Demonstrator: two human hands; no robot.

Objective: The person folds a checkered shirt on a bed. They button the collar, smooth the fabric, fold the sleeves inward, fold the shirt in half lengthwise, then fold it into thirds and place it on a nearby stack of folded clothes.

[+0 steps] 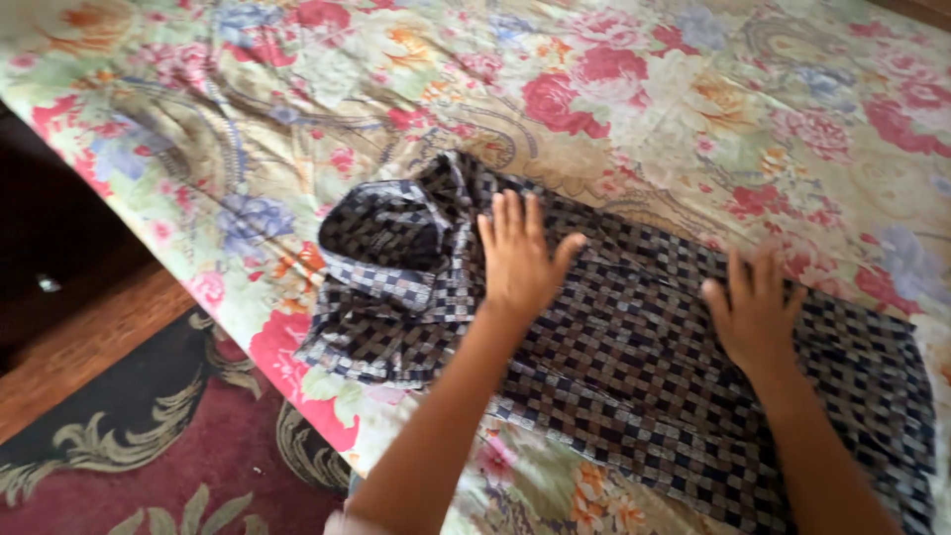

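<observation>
Pressed left hand [517, 260] and right hand [753, 307] flat, fingers spread, clamped on nothing, atop soft checkered shirt [634, 376] over floral bedsheet [693, 109].

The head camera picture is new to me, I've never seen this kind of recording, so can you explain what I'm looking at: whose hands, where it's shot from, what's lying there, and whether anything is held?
There is no machine here. A person wears a camera on the head, so you look down along their own two bare arms. The left hand and the right hand both lie flat, fingers spread, on a dark checked shirt. The shirt is spread over a flowered bedsheet, with its bunched end at the left. Neither hand has a grip on anything; they only press on the cloth. At the lower left you see a red patterned rug on a wooden floor.
</observation>
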